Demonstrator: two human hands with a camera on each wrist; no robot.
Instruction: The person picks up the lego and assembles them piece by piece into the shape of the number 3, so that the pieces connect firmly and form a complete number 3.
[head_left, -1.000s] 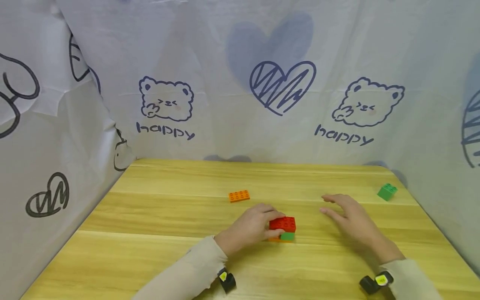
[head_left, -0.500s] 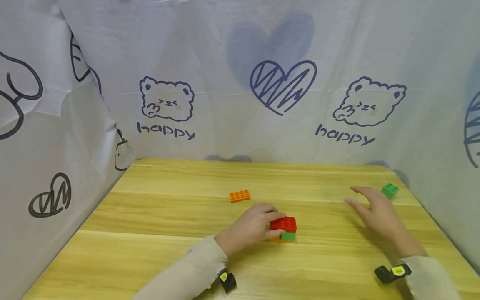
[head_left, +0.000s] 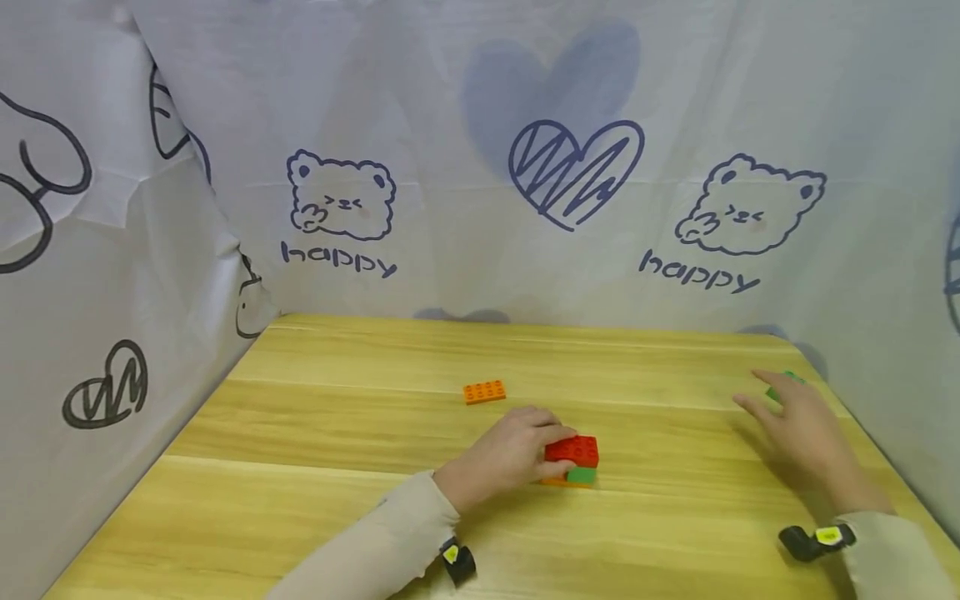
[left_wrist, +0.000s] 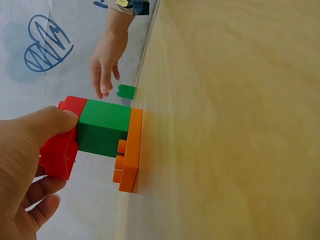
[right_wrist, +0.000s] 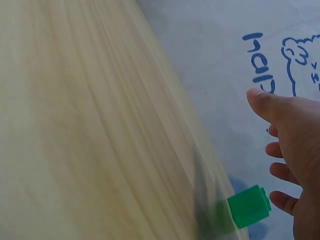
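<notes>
My left hand (head_left: 510, 454) grips a red building block (head_left: 577, 451) between thumb and fingers. That block sits on a green block (left_wrist: 104, 127), which stands on a thin orange plate block (left_wrist: 131, 150) lying on the table. In the left wrist view the plate's studs show to one side of the green block. My right hand (head_left: 810, 433) hovers at the right of the table, fingers apart and holding nothing. Close by it stands a loose green block (right_wrist: 249, 206), partly hidden behind the hand in the head view.
A second thin orange plate block (head_left: 484, 392) lies studs up behind the stack, left of it. White cloth (head_left: 450, 208) with drawn bears and hearts hangs along the back and sides of the wooden table (head_left: 300, 433).
My right hand has moved right, from near the stack to beside the loose green block, and now partly covers it. The left hand has kept its hold on the red block.
</notes>
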